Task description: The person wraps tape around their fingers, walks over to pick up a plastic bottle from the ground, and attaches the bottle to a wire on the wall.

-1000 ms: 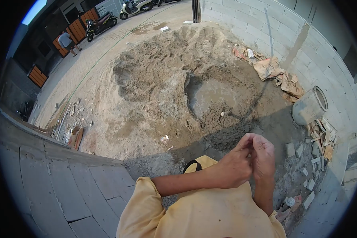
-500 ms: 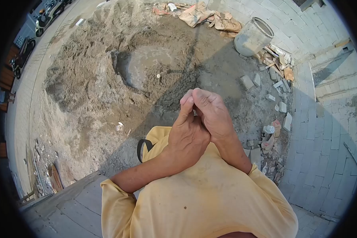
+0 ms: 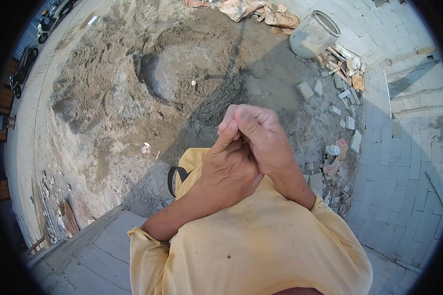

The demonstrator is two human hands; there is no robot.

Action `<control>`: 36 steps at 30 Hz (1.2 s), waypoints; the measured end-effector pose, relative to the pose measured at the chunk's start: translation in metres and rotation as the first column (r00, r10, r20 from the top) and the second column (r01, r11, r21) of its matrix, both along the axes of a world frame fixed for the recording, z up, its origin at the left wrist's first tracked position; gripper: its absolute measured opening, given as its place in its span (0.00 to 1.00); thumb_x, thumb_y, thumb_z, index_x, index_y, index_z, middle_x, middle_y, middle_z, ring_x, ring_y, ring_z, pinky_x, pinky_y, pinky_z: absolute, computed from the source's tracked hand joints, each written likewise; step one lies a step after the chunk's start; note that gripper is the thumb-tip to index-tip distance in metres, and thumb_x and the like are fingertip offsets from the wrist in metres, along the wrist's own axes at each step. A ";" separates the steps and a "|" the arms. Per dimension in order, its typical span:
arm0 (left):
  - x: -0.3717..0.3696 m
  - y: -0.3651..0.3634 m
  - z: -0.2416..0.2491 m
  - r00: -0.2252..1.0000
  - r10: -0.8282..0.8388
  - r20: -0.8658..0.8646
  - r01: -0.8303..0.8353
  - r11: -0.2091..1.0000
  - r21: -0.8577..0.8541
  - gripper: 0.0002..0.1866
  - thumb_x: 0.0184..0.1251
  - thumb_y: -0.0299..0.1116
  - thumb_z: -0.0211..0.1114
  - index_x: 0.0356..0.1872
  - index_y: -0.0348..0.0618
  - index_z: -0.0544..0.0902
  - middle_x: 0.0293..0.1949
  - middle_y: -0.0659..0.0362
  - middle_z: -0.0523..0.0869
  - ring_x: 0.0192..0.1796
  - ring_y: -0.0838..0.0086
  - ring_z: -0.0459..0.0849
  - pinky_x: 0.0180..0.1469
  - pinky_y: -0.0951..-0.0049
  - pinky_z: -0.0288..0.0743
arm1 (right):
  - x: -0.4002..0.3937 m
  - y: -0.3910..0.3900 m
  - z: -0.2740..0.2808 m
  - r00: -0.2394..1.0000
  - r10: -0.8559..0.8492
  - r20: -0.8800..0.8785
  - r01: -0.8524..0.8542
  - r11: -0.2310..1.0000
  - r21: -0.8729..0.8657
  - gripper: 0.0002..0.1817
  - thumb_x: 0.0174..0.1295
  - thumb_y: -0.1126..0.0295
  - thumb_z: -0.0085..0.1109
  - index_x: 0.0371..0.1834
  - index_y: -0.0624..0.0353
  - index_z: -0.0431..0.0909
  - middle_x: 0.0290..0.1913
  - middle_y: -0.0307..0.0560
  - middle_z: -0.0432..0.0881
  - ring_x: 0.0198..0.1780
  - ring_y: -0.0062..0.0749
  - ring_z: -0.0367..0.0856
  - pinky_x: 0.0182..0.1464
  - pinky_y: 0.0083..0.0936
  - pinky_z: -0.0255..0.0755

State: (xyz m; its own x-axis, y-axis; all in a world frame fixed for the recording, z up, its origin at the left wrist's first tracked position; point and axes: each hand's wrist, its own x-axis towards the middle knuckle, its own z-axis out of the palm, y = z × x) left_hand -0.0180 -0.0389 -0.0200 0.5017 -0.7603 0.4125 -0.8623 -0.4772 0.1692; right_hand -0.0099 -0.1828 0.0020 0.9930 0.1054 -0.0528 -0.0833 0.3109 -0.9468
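In front of the yellow shirt (image 3: 251, 231), both hands are pressed together at chest height. My left hand (image 3: 231, 167) is closed, its fingers folded under the other palm. My right hand (image 3: 266, 140) is curled over it, and the two thumbs lie side by side at the top. Whatever might be between the palms is hidden. Beyond the hands lies a heap of sand and wet mortar (image 3: 108, 88) with a pool of grey water (image 3: 177, 69) in its hollow. A pale round handle end (image 3: 194, 82) sticks out of the wet mix.
A concrete cylinder (image 3: 312, 37) stands at the back right, near torn paper sacks (image 3: 278, 17). Broken blocks (image 3: 305, 90) and rubble lie along the grey block wall (image 3: 403, 162). Motorbikes (image 3: 23, 71) are parked at the far left. A low block ledge (image 3: 98, 250) is at lower left.
The view has tilted slightly, so the ground and heap sit a little higher in the picture. The hands stay clasped, with only a slight shift to the left.
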 end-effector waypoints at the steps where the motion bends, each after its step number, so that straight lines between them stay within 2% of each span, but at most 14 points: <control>1: -0.002 0.001 0.001 1.000 -0.003 -0.003 0.003 1.000 -0.001 0.29 0.58 0.47 0.76 0.54 0.34 0.93 0.50 0.49 0.94 0.67 0.57 0.88 0.92 0.42 0.35 | -0.001 0.001 0.002 1.000 0.003 0.002 -0.003 1.000 0.024 0.25 0.88 0.52 0.57 0.41 0.65 0.86 0.39 0.38 0.84 0.41 0.17 0.79 0.45 0.19 0.74; 10: -0.008 0.000 0.005 1.000 -0.008 -0.005 0.008 1.000 0.005 0.28 0.57 0.48 0.78 0.54 0.38 0.93 0.51 0.54 0.95 0.66 0.61 0.89 0.92 0.43 0.38 | -0.010 -0.003 0.010 0.999 0.015 0.030 -0.017 0.999 0.050 0.24 0.88 0.55 0.57 0.41 0.66 0.86 0.39 0.41 0.84 0.41 0.19 0.80 0.47 0.21 0.76; 12: -0.007 -0.002 0.005 0.999 -0.031 0.008 0.031 0.999 -0.029 0.24 0.58 0.47 0.77 0.48 0.38 0.94 0.45 0.54 0.95 0.60 0.63 0.91 0.92 0.43 0.37 | -0.012 -0.006 0.007 1.000 0.003 0.024 -0.004 0.998 0.070 0.24 0.88 0.56 0.57 0.40 0.66 0.86 0.39 0.41 0.84 0.41 0.20 0.81 0.47 0.21 0.76; 15: -0.005 0.003 0.011 0.993 -0.067 -0.102 0.071 0.997 0.038 0.15 0.57 0.44 0.80 0.37 0.44 0.95 0.38 0.58 0.94 0.53 0.66 0.92 0.92 0.39 0.39 | -0.010 -0.015 -0.003 0.998 0.056 0.014 -0.057 0.993 0.106 0.29 0.88 0.46 0.54 0.54 0.68 0.86 0.46 0.46 0.86 0.48 0.27 0.84 0.57 0.28 0.78; 17: 0.002 0.008 0.025 0.972 -0.117 -0.203 0.100 0.990 -0.096 0.11 0.56 0.42 0.81 0.33 0.46 0.94 0.35 0.60 0.93 0.50 0.67 0.92 0.91 0.36 0.40 | -0.007 -0.016 -0.002 0.980 0.195 0.038 -0.173 0.743 0.647 0.47 0.83 0.30 0.47 0.79 0.69 0.73 0.61 0.54 0.84 0.63 0.41 0.82 0.72 0.41 0.74; 18: 0.005 0.011 0.033 0.940 -0.173 -0.294 0.106 0.968 -0.229 0.09 0.55 0.40 0.83 0.28 0.49 0.93 0.33 0.63 0.92 0.47 0.68 0.91 0.91 0.34 0.42 | -0.004 -0.019 -0.003 0.981 0.192 0.035 -0.169 0.745 0.645 0.47 0.83 0.30 0.47 0.79 0.69 0.73 0.61 0.54 0.84 0.63 0.41 0.82 0.72 0.41 0.74; 20: 0.006 0.017 0.037 0.923 -0.182 -0.338 0.093 0.960 -0.264 0.09 0.54 0.39 0.86 0.30 0.51 0.92 0.35 0.65 0.92 0.46 0.67 0.92 0.90 0.31 0.44 | 0.000 -0.024 -0.003 0.971 0.198 0.132 -0.233 0.668 0.707 0.65 0.73 0.16 0.42 0.93 0.64 0.50 0.79 0.63 0.72 0.82 0.55 0.67 0.84 0.52 0.61; 21: 0.006 0.018 0.036 0.924 -0.203 -0.324 0.078 0.930 -0.360 0.10 0.55 0.38 0.85 0.34 0.49 0.93 0.35 0.64 0.91 0.45 0.65 0.91 0.89 0.29 0.45 | -0.001 -0.025 0.000 0.973 0.193 0.129 -0.227 0.671 0.706 0.65 0.73 0.16 0.42 0.93 0.64 0.50 0.79 0.63 0.72 0.82 0.55 0.67 0.84 0.52 0.61; 23: 0.008 0.023 0.036 0.923 -0.230 -0.309 0.068 0.888 -0.455 0.12 0.57 0.37 0.83 0.39 0.47 0.93 0.34 0.62 0.90 0.43 0.63 0.91 0.88 0.28 0.46 | -0.001 -0.022 0.014 0.996 0.080 0.051 -0.091 0.656 0.749 0.69 0.67 0.13 0.45 0.95 0.56 0.44 0.90 0.66 0.55 0.91 0.62 0.50 0.89 0.57 0.52; 25: 0.011 0.030 0.039 0.919 -0.174 -0.353 -0.017 0.879 -0.477 0.24 0.56 0.34 0.84 0.56 0.45 0.91 0.36 0.62 0.90 0.43 0.66 0.91 0.80 0.38 0.67 | 0.001 -0.021 0.016 0.997 0.058 0.057 -0.081 0.609 0.789 0.69 0.65 0.12 0.46 0.96 0.52 0.43 0.92 0.65 0.48 0.93 0.63 0.45 0.90 0.58 0.48; 26: 0.010 0.033 0.037 0.918 -0.178 -0.353 -0.014 0.878 -0.479 0.24 0.56 0.34 0.84 0.56 0.45 0.91 0.36 0.62 0.90 0.43 0.66 0.91 0.80 0.38 0.67 | 0.002 -0.021 0.016 0.997 0.041 0.064 -0.076 0.558 0.827 0.69 0.64 0.11 0.47 0.97 0.48 0.43 0.95 0.65 0.41 0.94 0.63 0.40 0.92 0.58 0.44; 28: 0.005 0.039 0.030 0.684 -0.257 -0.682 -0.225 0.816 -0.532 0.39 0.56 0.31 0.84 0.73 0.43 0.84 0.36 0.60 0.90 0.42 0.67 0.90 0.61 0.54 0.82 | 0.005 -0.019 0.015 0.996 0.044 0.076 -0.088 0.559 0.825 0.69 0.63 0.11 0.47 0.97 0.46 0.43 0.95 0.64 0.39 0.94 0.63 0.40 0.92 0.59 0.42; 31: -0.001 0.040 0.034 0.501 -0.271 -0.822 -0.268 0.854 -0.446 0.50 0.58 0.29 0.83 0.85 0.43 0.73 0.35 0.58 0.89 0.41 0.66 0.88 0.46 0.62 0.82 | 0.007 -0.017 0.013 0.994 0.061 0.091 -0.109 0.566 0.817 0.69 0.62 0.10 0.48 0.97 0.44 0.43 0.95 0.63 0.36 0.94 0.62 0.39 0.92 0.59 0.40; 36: -0.001 0.036 0.028 0.552 -0.267 -0.790 -0.064 0.931 -0.360 0.55 0.60 0.28 0.82 0.90 0.45 0.64 0.39 0.53 0.92 0.35 0.67 0.87 0.42 0.66 0.83 | 0.012 -0.010 0.013 0.991 0.093 0.101 -0.136 0.541 0.830 0.70 0.61 0.10 0.49 0.97 0.44 0.43 0.96 0.62 0.35 0.94 0.61 0.39 0.93 0.59 0.38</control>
